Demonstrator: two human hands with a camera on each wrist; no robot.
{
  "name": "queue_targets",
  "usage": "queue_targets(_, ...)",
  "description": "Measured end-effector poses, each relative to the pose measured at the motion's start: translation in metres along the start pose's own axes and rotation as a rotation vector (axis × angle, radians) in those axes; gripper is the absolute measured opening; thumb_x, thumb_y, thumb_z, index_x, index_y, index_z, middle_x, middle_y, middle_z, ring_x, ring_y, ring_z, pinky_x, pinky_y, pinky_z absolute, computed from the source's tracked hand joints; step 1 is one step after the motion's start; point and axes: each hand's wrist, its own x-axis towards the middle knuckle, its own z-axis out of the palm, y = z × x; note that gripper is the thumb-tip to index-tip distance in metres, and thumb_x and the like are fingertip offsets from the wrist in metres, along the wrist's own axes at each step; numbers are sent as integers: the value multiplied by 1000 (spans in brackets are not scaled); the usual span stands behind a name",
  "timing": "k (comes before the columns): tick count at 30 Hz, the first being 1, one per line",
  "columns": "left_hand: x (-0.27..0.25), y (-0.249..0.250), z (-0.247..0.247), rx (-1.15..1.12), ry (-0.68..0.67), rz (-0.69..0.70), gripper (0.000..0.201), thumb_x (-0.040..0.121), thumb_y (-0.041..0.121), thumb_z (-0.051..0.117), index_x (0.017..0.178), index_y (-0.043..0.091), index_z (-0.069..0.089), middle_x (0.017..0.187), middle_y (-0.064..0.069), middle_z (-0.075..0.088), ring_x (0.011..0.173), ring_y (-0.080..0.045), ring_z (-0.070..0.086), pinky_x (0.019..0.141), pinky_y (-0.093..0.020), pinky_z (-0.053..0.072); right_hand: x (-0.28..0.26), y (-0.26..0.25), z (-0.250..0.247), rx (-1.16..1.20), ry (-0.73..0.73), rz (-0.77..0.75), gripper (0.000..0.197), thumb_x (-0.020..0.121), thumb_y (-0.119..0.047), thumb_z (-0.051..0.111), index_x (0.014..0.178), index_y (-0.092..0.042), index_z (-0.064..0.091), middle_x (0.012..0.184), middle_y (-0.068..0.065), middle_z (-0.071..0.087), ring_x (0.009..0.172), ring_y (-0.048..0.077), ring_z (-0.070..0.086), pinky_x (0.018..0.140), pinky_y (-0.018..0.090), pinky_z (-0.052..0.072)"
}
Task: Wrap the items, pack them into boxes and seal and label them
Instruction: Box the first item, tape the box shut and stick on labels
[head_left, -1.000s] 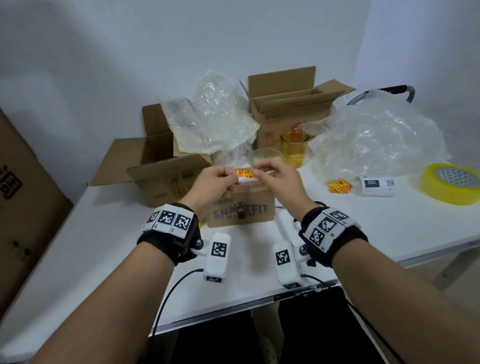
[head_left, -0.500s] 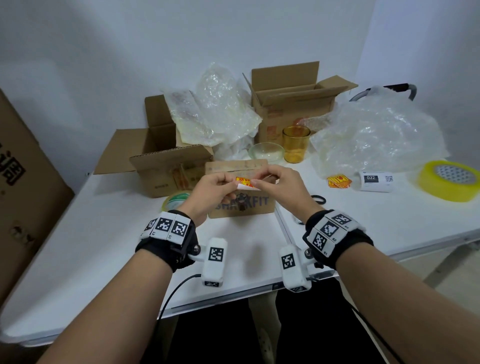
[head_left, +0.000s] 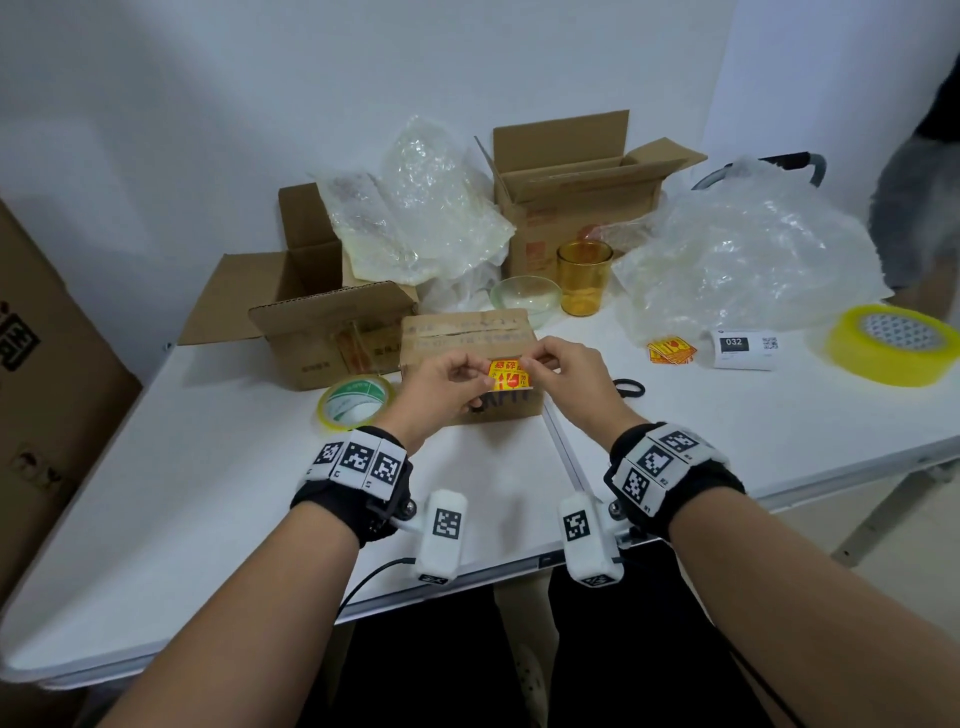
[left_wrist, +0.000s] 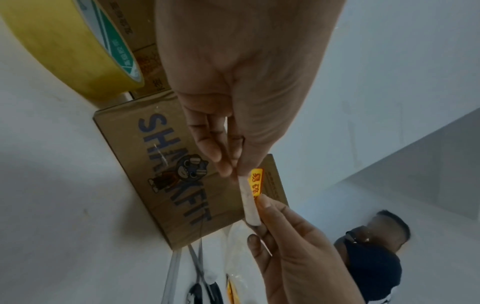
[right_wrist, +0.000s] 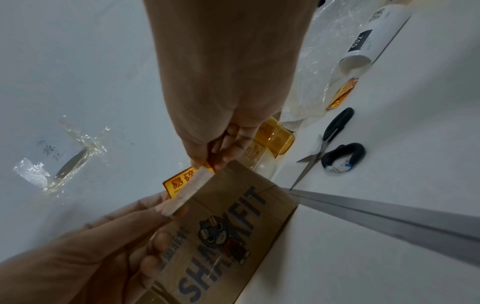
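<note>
your grip is a two-handed pinch: the left hand (head_left: 451, 382) holds one end of the yellow-and-red fragile sticker (head_left: 508, 375) between thumb and fingertips, and the right hand (head_left: 569, 375) pinches the other end. you hold it up in front of you, clear of everything, probably because the white backing strip (left_wrist: 248, 202) is curling off its underside and needs room to peel free without the glue catching.

now largest to smallest. the counter (head_left: 182, 493) carries it all. two open boxes (head_left: 576, 208) stand at the back with crumpled bubble wrap (head_left: 748, 270) beside them, likely kept ready for items not yet packed. the closed shakfit box (head_left: 467, 338) sits just beyond your hands, its top already taped, so the sticker has only a short way to travel. a big yellow tape roll (head_left: 893, 351) lies far right, a green-cored tape roll (head_left: 356, 408) touches the sealed box's left side. an amber glass (head_left: 583, 278) and a clear glass bowl (head_left: 524, 299) wait unwrapped behind the box. a label roll (head_left: 743, 348), scissors (right_wrist: 330, 144) and spare stickers (head_left: 670, 351) lie to your right, within reach.

judging by this, sealing is done and labelling is in hand.
</note>
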Motion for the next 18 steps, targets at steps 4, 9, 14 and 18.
queue_targets(4, -7, -3, -3, -102, 1, -17, 20, 93, 9, 64, 110, 16, 71, 95, -5, 72, 66, -6, 58, 60, -12, 47, 1, 5, -4, -8, 4, 4, 11, 91, -14, 64, 92, -6, 70, 89, 0, 67, 84, 11, 61, 64, 3, 42)
queue_targets(9, -6, -5, -13, 4, 290, 184, 23, 94, 14, 63, 113, 23, 71, 101, -2, 74, 77, -4, 64, 69, -20, 53, 0, 13, -8, -11, 72, 5, 7, 93, -16, 59, 87, -15, 62, 97, 1, 64, 88, 11, 61, 68, 13, 44)
queue_targets(14, 8, -14, -14, 523, 297, 377, 27, 91, 14, 65, 111, 30, 72, 118, 12, 60, 121, -14, 50, 107, -44, 39, 2, 16, -3, 0, 65, -96, 7, 90, -14, 63, 85, -10, 66, 107, -2, 54, 99, 11, 56, 78, 23, 53)
queue_targets(18, 19, -11, -6, 815, 150, 324, 40, 96, 16, 57, 130, 37, 60, 143, 16, 50, 144, -14, 27, 116, -59, 7, 5, 16, -2, 15, 6, -106, 8, 87, -13, 68, 80, -9, 68, 115, -5, 55, 103, 14, 59, 86, 31, 55)
